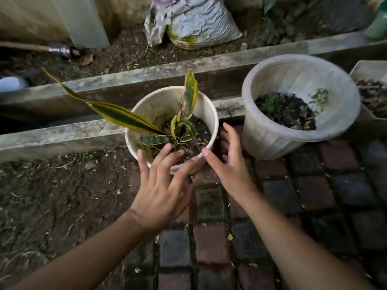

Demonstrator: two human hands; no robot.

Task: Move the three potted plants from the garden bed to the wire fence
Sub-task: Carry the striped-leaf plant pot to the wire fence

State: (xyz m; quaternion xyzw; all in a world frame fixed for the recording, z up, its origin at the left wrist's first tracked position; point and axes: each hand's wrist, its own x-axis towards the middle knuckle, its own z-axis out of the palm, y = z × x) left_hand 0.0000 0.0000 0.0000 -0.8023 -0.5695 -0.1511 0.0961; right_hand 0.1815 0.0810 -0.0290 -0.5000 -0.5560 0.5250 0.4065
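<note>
A small white pot (159, 105) with a yellow-edged snake plant (182, 126) stands on the ground against a concrete curb. My left hand (161, 185) is spread open over its near rim, fingertips touching the rim. My right hand (228, 162) is open beside the pot's right side, its thumb at the rim. To the right stands a bigger white pot (270, 139) holding dark soil and small green shoots. A third pot (368, 70) shows partly at the right edge. No wire fence is in view.
A concrete curb (104, 80) runs across behind the pots. Behind it lie soil, a crumpled sack (196, 24) and a tool handle (41, 48). Brick paving (272, 227) covers the ground at right, bare soil (52, 195) at left.
</note>
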